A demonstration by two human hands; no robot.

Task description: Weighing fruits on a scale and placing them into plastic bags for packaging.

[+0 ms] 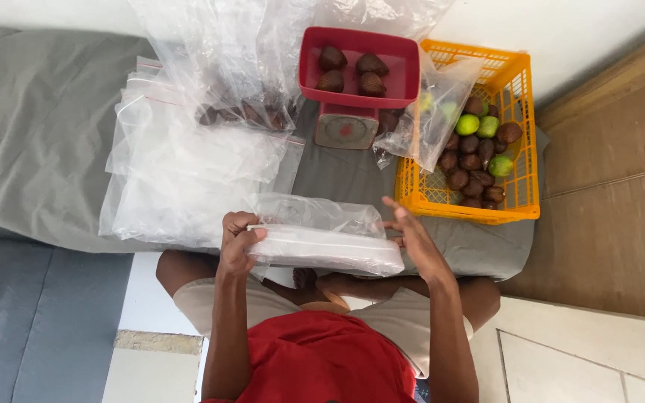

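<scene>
The left hand point(239, 242) pinches with closed fingers the left end of a clear plastic bag point(322, 242); the right hand point(412, 237), fingers wide, touches its right end, near the yellow basket point(520, 112).

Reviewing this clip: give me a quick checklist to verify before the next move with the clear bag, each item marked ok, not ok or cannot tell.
1. Left hand pinches the clear bag at its left end: ok.
2. Right hand has a closed grip on the bag: not ok; fingers spread at its right end.
3. Bag mouth open: cannot tell.
4. Red scale tray loaded: ok, four brown fruits in it.
5. Orange crate holds fruit: ok, brown and green pieces.
6. Spare bags lie beside the left hand: ok.
</scene>
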